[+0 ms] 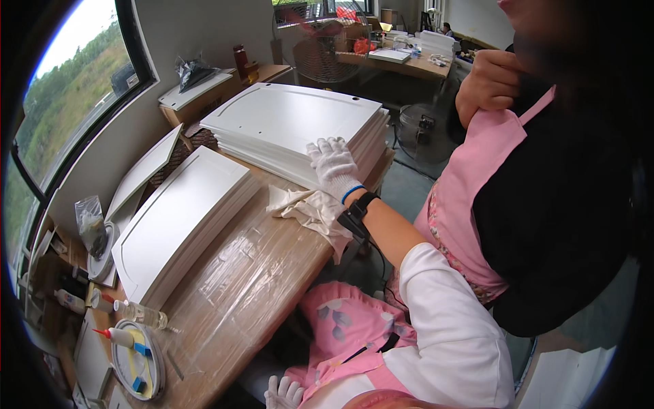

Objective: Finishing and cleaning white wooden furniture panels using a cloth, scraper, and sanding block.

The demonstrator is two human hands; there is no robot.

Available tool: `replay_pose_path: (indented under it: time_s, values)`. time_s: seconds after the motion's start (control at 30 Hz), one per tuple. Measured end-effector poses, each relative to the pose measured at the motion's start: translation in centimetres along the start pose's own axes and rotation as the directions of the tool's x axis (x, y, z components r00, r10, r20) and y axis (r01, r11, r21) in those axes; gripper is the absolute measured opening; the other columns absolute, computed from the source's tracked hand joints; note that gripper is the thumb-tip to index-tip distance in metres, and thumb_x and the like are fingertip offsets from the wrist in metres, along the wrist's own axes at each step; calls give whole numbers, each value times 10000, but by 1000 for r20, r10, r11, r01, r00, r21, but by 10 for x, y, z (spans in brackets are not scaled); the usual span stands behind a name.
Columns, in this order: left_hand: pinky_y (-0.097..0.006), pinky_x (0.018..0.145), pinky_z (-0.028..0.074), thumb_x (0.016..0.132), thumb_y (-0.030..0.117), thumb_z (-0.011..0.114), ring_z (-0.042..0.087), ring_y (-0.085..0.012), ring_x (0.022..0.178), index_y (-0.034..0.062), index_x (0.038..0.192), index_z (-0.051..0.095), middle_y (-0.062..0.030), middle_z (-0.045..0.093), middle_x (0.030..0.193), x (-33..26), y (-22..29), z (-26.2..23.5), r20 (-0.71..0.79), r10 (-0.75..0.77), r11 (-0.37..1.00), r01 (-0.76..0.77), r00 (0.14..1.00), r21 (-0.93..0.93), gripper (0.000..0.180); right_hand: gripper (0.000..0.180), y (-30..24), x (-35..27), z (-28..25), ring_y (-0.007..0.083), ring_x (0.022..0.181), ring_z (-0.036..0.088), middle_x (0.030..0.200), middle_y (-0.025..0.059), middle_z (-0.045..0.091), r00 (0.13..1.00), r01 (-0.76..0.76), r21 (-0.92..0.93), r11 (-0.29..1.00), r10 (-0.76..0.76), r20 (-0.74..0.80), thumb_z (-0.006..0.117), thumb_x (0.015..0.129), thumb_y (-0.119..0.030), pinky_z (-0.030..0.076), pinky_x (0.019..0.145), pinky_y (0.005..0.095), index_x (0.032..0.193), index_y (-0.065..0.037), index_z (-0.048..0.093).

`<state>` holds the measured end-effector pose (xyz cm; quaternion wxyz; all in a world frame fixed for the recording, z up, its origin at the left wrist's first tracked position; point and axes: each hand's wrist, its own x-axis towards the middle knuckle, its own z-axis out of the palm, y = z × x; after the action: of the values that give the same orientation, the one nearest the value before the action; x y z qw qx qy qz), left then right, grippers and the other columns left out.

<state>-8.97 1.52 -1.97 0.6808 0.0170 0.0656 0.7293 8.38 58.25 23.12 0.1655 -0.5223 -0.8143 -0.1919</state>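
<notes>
Right hand (332,165) – white glove, grip open, fingers flat on the front edge of the far stack of white panels (293,123), at the desk's (252,279) far end. Loose white cloth (310,211) – just below that wrist, draped over the desk edge. Left hand (285,393) – gloved, low by the lap, fingers spread, holding nothing. Near stack of panels (180,218) – left of the cloth. Glue bottle (121,336) – on a round lid, front left. Another person's pink apron (470,204) – to the right.

A stack of flat white rectangular panels (293,119) with rounded corners lies on the brown wooden worktable's far end. A crumpled white cloth (306,208) lies just beside its near edge.
</notes>
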Motion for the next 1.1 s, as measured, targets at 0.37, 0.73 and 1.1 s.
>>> replay_pose_path:
  time_s: [0.37,0.73,1.1]
  values:
    - [-512,1193,206,1066,386,305,258,-354,1452,129,1559,158,-174,212,1595,63,-28,0,281,-140,978,176,950,-108,575,668,217,78,59,369,1444,258,1540,175,333,942,180,636,750,55,-332,454,993,-516,214,1186,465,1476,-66,353]
    - [-540,1197,148,1066,403,289,197,-396,1464,140,1565,125,-197,147,1607,-2,-2,4,122,43,993,-28,992,-115,588,798,38,45,18,373,1463,193,1577,235,183,909,-17,471,-882,183,375,275,1006,-602,197,1189,510,1532,-20,134]
    - [-649,1163,37,1032,495,315,87,-433,1476,202,1573,20,-176,30,1627,2,4,-48,174,51,990,-27,983,-138,682,671,51,47,31,380,1478,138,1579,255,144,952,23,432,-902,152,265,450,1020,-433,154,1197,519,1511,-39,216]
